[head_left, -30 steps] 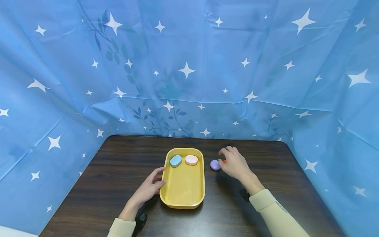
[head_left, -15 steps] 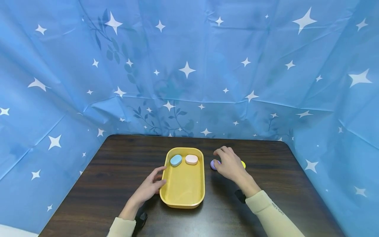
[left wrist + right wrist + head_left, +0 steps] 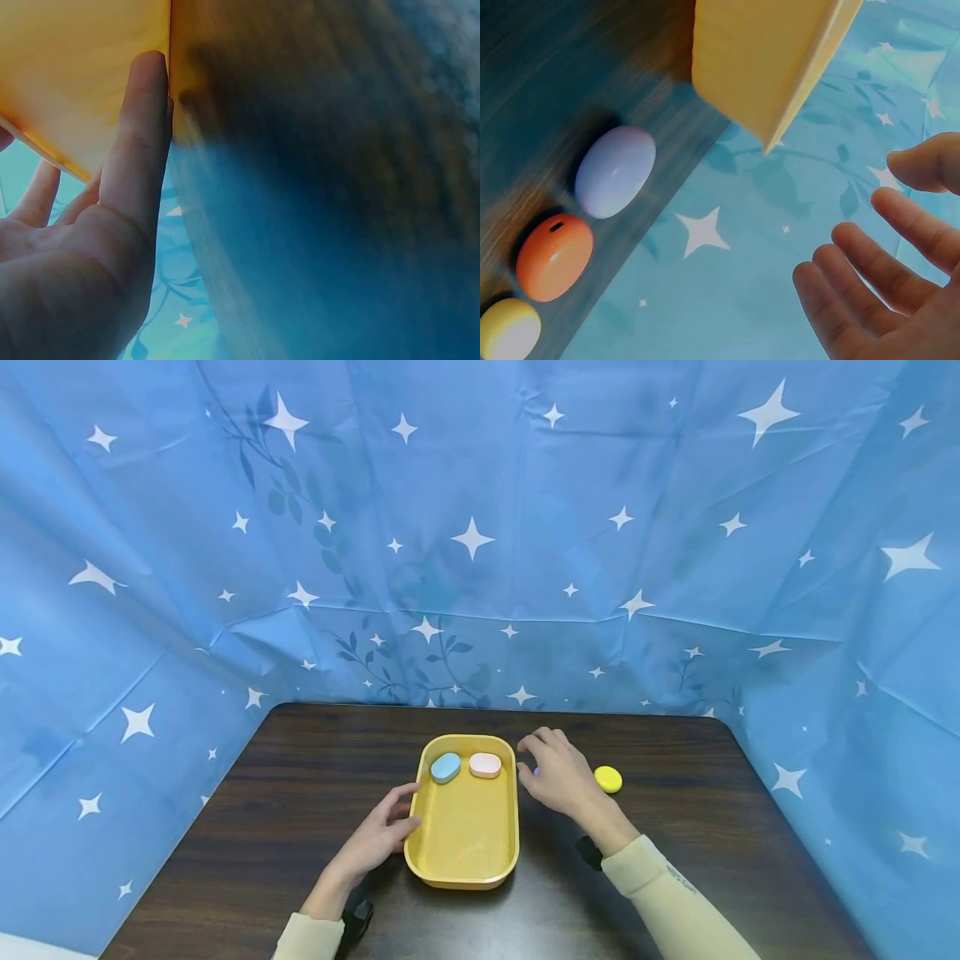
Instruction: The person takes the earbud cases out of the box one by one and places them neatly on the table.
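A yellow tray (image 3: 462,847) stands on the table, with a blue oval piece (image 3: 446,767) and a pale pink one (image 3: 485,765) at its far end. My left hand (image 3: 371,839) rests against the tray's left side, its fingers fairly straight; in the left wrist view the thumb (image 3: 139,135) lies along the yellow wall. To the right of the tray my right hand (image 3: 561,781) hovers, fingers loosely bent and holding nothing. It mostly covers a glossy purple oval piece (image 3: 616,172) in the head view. An orange oval piece (image 3: 555,257) with a small dark slot is hidden there.
A yellow oval piece (image 3: 607,779) lies right of my right wrist, in a row with the orange and purple ones. The dark wooden table (image 3: 322,760) ends at a blue curtain (image 3: 480,577) with white stars.
My right hand has moved left, over the purple piece and towards the tray, uncovering the yellow oval piece. My left hand and the tray have stayed put.
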The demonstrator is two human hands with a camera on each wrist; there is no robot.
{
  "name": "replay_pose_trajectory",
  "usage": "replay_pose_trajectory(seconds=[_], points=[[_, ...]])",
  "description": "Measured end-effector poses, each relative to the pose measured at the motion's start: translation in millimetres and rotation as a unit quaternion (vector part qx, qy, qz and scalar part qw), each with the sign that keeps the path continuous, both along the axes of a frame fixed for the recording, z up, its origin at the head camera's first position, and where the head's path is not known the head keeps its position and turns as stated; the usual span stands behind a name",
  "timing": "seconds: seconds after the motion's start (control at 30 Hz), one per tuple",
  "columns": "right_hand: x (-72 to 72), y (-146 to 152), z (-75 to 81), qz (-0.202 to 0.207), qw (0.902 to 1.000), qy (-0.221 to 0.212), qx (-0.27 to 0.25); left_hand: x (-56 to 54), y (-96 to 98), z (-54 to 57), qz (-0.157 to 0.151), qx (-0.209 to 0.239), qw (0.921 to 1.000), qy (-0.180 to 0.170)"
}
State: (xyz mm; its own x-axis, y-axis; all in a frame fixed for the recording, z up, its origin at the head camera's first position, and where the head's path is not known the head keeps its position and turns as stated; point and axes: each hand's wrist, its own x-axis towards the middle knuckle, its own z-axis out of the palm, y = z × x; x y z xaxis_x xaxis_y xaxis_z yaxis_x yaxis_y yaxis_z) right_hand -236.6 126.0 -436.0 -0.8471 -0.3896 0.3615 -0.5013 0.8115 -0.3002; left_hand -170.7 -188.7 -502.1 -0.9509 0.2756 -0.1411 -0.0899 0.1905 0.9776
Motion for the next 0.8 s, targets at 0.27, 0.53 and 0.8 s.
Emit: replay_pose_trajectory(seconds=[0.27, 0.53, 0.8], points=[[-2.2, -15, -1.8, 0.015, 0.9997, -0.006, 0.015, -0.2, -0.2, -0.7, 0.003, -0.001, 1.0, -0.001], [-5.0, -26, 0.6, 0.015, 0.999, -0.023, 0.035, -0.8, -1.0, -1.0, -0.003, 0.002, 1.0, -0.001], [-6.7, -36, 4.9, 0.029, 0.9988, -0.02, 0.034, -0.8, -0.5, -0.8, 0.002, -0.002, 1.0, -0.004]])
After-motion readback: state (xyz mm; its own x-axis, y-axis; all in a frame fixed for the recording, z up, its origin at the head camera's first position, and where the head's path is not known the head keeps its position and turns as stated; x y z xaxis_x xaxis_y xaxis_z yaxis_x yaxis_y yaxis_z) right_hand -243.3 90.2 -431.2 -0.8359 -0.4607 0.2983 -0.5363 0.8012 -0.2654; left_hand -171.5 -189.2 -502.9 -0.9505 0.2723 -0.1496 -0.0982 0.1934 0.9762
